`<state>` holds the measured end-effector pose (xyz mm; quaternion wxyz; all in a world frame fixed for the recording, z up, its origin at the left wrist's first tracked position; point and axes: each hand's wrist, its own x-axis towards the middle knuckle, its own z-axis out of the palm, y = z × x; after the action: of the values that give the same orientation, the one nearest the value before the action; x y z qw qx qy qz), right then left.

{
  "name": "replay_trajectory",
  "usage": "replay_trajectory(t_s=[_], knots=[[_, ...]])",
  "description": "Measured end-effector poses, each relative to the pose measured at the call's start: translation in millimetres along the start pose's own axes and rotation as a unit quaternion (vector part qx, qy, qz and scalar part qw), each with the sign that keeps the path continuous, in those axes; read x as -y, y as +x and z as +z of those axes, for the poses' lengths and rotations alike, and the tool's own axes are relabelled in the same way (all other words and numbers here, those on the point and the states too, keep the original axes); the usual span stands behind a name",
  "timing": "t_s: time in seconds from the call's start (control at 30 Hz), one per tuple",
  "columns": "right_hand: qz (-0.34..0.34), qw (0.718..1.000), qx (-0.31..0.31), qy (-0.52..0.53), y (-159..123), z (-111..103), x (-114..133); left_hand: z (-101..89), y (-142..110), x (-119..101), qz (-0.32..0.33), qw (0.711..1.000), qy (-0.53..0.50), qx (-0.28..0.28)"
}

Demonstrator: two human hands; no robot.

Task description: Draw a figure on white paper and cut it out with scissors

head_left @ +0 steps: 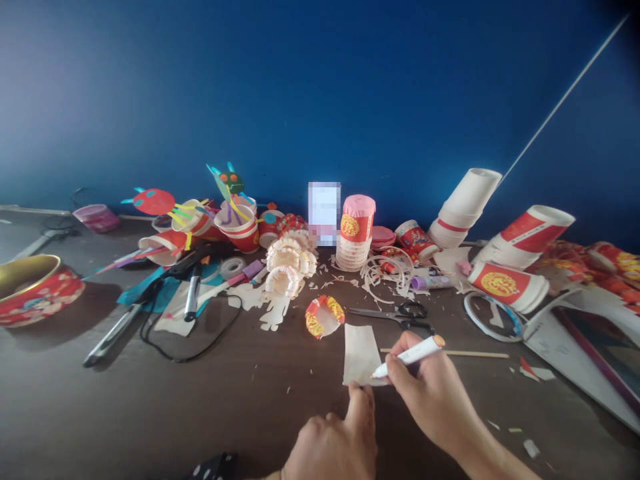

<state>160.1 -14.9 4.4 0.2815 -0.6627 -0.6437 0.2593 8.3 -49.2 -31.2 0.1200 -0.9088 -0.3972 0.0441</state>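
A small off-white piece of paper [361,347] lies flat on the dark table in front of me. My right hand [425,383] is closed around a white marker [407,357] with an orange end, its tip touching the paper near the lower right corner. At the paper's lower edge, my left hand [335,437] holds it down with the index finger straight and the other fingers curled. Just beyond are a ring cut from a red and yellow paper cup [325,317] and black-handled scissors [395,315], blades pointing left.
A thin wooden stick [475,354] lies behind my right hand. Stacked paper cups [356,230] stand at the back, with more cups [505,287] to the right. Paper creatures in cups [237,223], a tape roll [233,268] and markers [192,299] are on the left. Paper scraps [533,448] lie around.
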Motion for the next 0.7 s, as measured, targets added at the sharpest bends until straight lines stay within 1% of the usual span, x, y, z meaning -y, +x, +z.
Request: replay_trajectory(t_s=[0.23, 0.5, 0.6, 0.7], knots=[[0.019, 1.0, -0.011, -0.01, 1, 0, -3, 0.5, 0, 0, 0.001, 1.0, 0.005, -0.008], [0.016, 1.0, -0.011, 0.017, 0, 0, -2, 2.8, 0, -1, -0.004, 1.0, -0.003, -0.007], [0.023, 0.997, -0.026, 0.068, 1, 2, -7, 3.9, 0, -1, -0.004, 1.0, -0.005, 0.0], [0.049, 0.988, -0.029, 0.142, 3, 4, -10, 5.1, 0, -1, 0.003, 1.0, -0.007, 0.005]])
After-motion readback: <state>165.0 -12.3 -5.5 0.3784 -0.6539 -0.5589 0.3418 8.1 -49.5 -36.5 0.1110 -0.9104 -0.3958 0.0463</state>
